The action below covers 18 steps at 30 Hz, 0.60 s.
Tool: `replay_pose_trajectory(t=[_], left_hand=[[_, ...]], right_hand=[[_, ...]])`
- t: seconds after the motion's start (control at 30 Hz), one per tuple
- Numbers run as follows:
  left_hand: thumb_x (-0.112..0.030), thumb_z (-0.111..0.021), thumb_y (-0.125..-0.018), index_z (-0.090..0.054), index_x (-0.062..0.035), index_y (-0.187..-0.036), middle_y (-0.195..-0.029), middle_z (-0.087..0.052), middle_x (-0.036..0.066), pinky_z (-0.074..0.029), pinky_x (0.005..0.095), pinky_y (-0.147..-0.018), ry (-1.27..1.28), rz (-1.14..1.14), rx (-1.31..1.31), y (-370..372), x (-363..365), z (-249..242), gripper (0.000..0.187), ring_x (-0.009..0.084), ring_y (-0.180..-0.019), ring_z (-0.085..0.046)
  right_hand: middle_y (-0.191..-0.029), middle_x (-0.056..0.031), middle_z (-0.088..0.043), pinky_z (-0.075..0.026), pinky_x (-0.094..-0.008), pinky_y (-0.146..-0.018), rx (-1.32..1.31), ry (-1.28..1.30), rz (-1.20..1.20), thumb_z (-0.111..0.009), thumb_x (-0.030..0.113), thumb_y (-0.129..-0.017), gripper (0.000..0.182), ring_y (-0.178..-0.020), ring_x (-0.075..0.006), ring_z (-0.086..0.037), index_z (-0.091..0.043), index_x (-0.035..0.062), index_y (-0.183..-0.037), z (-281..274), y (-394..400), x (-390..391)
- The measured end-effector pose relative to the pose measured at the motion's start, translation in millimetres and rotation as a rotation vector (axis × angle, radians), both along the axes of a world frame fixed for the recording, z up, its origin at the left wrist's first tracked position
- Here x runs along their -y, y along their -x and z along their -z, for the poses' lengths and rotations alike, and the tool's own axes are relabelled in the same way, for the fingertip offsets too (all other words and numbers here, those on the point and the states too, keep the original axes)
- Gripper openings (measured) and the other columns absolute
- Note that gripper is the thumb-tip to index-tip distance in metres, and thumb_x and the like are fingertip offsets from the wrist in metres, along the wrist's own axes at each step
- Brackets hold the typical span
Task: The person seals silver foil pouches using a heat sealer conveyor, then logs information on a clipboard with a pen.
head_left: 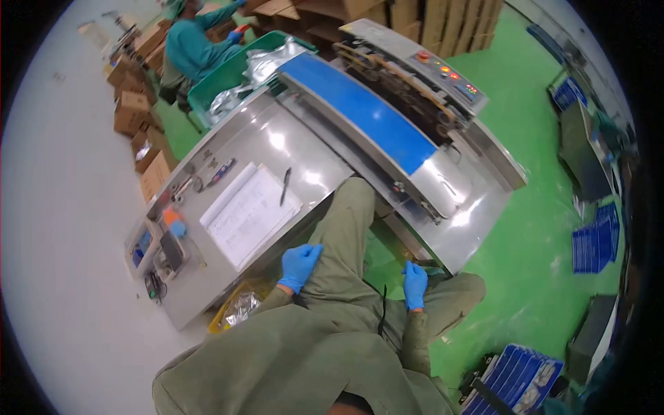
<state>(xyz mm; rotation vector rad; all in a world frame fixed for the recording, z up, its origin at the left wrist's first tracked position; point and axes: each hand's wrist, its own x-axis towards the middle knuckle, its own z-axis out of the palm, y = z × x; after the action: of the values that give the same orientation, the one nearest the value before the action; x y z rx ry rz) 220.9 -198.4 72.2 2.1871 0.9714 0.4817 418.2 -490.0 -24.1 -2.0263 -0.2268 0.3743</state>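
Observation:
My left hand [301, 268], in a blue glove, rests on my left thigh with its fingers curled closed. Nothing shows in it. On the other side of my lap, my right hand [415, 285], also blue-gloved, lies by my right thigh with its fingers folded in and no object visible. Ahead of my knees stands a steel table [228, 277] bearing a stack of written papers [249, 214] and a black pen [285, 187]. A machine with a blue conveyor belt [366, 107] extends along the table's right part. Neither hand touches these things.
A green crate [200, 97] holds silver foil pouches [273, 59]. Beyond it sits a person in teal [190, 45]. Cardboard boxes [131, 111] line the left wall. A phone-like dark object [171, 250] lies at the table's left end. Below is a yellow basket [220, 319].

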Motion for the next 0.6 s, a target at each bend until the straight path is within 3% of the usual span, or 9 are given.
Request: replay_pose_trajectory(t=[0.07, 0.1, 0.17, 0.23, 0.33, 0.43, 0.57, 0.6], left_hand=[[-0.037, -0.067, -0.090, -0.067, -0.0048, -0.080, -0.074, -0.062, 0.020, -0.046, 0.0429, -0.060, -0.031, -0.024, -0.097, -1, -23, 3, 0.034, 0.0387, -0.063, -0.058], [-0.036, -0.068, -0.090, -0.069, -0.0059, -0.089, -0.080, -0.067, 0.017, -0.051, 0.0424, -0.068, 0.029, -0.079, -0.162, -3, -34, -6, 0.030, 0.0351, -0.075, -0.066], [-0.034, -0.071, -0.088, -0.068, -0.0044, -0.099, -0.094, -0.068, 0.014, -0.053, 0.0411, -0.076, -0.081, -0.030, -0.177, 2, -60, 0, 0.031, 0.0302, -0.084, -0.068], [-0.031, -0.073, -0.087, -0.066, -0.0057, -0.104, -0.099, -0.067, 0.013, -0.053, 0.0404, -0.077, -0.176, 0.040, -0.154, 1, -92, 20, 0.031, 0.0294, -0.086, -0.067], [-0.030, -0.074, -0.086, -0.066, -0.0061, -0.109, -0.102, -0.067, 0.012, -0.053, 0.0400, -0.079, -0.255, 0.097, -0.163, -10, -115, 1, 0.034, 0.0287, -0.089, -0.067], [-0.029, -0.073, -0.087, -0.066, -0.0062, -0.110, -0.103, -0.067, 0.012, -0.053, 0.0399, -0.079, -0.245, 0.116, -0.099, -39, -127, -8, 0.034, 0.0284, -0.089, -0.066], [-0.028, -0.071, -0.088, -0.066, -0.0062, -0.111, -0.106, -0.068, 0.012, -0.052, 0.0390, -0.083, -0.199, 0.185, -0.025, -62, -118, -4, 0.032, 0.0287, -0.093, -0.066], [-0.029, -0.069, -0.091, -0.068, -0.0021, -0.094, -0.088, -0.067, 0.015, -0.050, 0.0396, -0.069, -0.243, 0.163, 0.174, -67, -106, 1, 0.027, 0.0278, -0.073, -0.063]], right_hand=[[-0.068, -0.0145, -0.062, -0.044, -0.0380, -0.061, -0.002, 0.018, -0.022, -0.058, 0.031, -0.097, 0.039, -0.064, -0.0215, -0.058, -0.063, 0.0000, -0.073, -6, 2, -2], [-0.070, -0.0164, -0.063, -0.045, -0.0398, -0.061, -0.002, 0.024, -0.027, -0.058, 0.033, -0.096, 0.039, -0.065, -0.0252, -0.061, -0.064, 0.0007, -0.074, -8, 2, -5], [-0.072, -0.0172, -0.064, -0.046, -0.0407, -0.063, 0.039, 0.063, -0.038, -0.058, 0.033, -0.095, 0.038, -0.066, -0.0285, -0.062, -0.065, 0.0025, -0.074, -2, 5, -8], [-0.074, -0.0181, -0.065, -0.047, -0.0418, -0.065, 0.061, 0.117, -0.056, -0.059, 0.034, -0.095, 0.036, -0.069, -0.0316, -0.063, -0.066, 0.0040, -0.075, 2, -5, -5], [-0.076, -0.0189, -0.066, -0.048, -0.0428, -0.065, 0.083, 0.187, -0.060, -0.059, 0.034, -0.094, 0.034, -0.071, -0.0342, -0.065, -0.068, 0.0048, -0.080, 12, -7, 8], [-0.075, -0.0184, -0.066, -0.048, -0.0431, -0.064, 0.128, 0.149, 0.076, -0.058, 0.034, -0.093, 0.034, -0.070, -0.0340, -0.065, -0.069, 0.0049, -0.080, 25, -17, 30], [-0.083, -0.0217, -0.067, -0.049, -0.0492, -0.068, 0.039, 0.238, 0.066, -0.058, 0.036, -0.093, 0.036, -0.076, -0.0414, -0.064, -0.067, 0.0030, -0.084, 2, -22, 44], [-0.083, -0.0216, -0.067, -0.049, -0.0494, -0.068, 0.021, 0.269, 0.044, -0.057, 0.037, -0.094, 0.037, -0.075, -0.0413, -0.064, -0.068, 0.0030, -0.083, 0, -18, 45]])
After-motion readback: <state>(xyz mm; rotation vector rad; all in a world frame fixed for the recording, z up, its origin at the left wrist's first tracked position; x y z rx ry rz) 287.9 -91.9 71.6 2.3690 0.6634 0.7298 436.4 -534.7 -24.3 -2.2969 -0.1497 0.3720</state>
